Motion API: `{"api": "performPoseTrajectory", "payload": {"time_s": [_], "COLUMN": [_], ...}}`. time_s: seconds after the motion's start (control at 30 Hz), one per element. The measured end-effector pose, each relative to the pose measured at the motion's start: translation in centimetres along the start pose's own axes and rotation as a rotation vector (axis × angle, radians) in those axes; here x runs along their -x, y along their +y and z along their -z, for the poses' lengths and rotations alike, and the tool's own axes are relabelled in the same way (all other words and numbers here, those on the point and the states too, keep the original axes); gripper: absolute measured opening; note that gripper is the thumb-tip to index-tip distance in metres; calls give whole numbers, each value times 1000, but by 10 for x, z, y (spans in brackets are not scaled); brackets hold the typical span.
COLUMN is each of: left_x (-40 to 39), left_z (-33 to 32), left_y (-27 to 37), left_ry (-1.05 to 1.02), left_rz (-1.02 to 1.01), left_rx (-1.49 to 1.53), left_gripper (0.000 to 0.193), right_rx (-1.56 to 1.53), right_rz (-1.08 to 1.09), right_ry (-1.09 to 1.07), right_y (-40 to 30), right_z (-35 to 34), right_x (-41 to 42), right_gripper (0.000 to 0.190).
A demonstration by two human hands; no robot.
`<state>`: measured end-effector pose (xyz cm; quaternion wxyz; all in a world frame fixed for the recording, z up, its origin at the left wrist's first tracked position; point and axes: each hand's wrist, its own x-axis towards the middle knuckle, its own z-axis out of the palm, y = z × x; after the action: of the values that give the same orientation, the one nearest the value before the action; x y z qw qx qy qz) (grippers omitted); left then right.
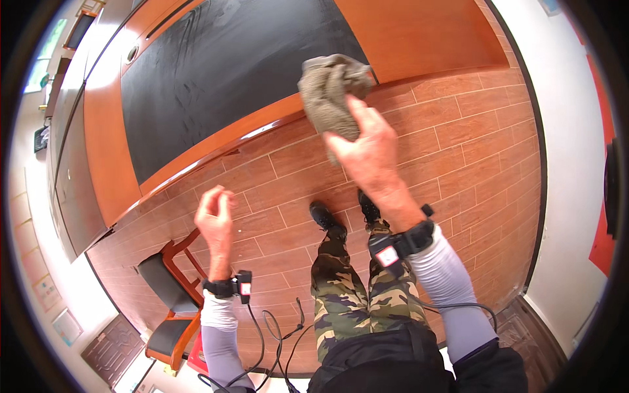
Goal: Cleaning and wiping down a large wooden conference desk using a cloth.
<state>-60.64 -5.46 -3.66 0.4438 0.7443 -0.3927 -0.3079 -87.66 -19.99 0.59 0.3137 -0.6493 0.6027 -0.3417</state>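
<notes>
My right hand (371,150) grips a crumpled grey-brown cloth (329,93) at the near edge of a wooden desk (422,39). The cloth overlaps the right end of the black inset panel (236,69) in the desktop, and part of it hangs past the edge. Dull streaks and smudges show on the panel. My left hand (216,211) is raised over the floor, just off the desk's near edge, with its fingers curled together and no object visible in them. Each wrist wears a black strap with a small box and a cable.
A wooden chair with a black seat (169,336) and backrest stands at lower left. Loose black cables (280,334) hang near my legs. A white wall (570,147) runs along the right, and more desks (73,186) stand at the left. The floor (471,123) has reddish-brown tiles.
</notes>
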Motion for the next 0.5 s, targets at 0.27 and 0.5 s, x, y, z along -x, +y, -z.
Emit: {"api": "performPoseTrajectory", "payload": {"time_s": [0.27, 0.5], "left_x": [-99, -110], "left_z": [14, -59], "left_y": [55, 71], "left_ry": [288, 115], "left_rz": [-228, -456], "left_rx": [-163, -460], "left_gripper": [19, 26], "right_rx": [-30, -80], "right_rz": [161, 91], "right_ry": [-163, 3], "right_y": [-43, 1], "right_z": [-65, -15], "right_x": [29, 13], "right_gripper": [56, 56]}}
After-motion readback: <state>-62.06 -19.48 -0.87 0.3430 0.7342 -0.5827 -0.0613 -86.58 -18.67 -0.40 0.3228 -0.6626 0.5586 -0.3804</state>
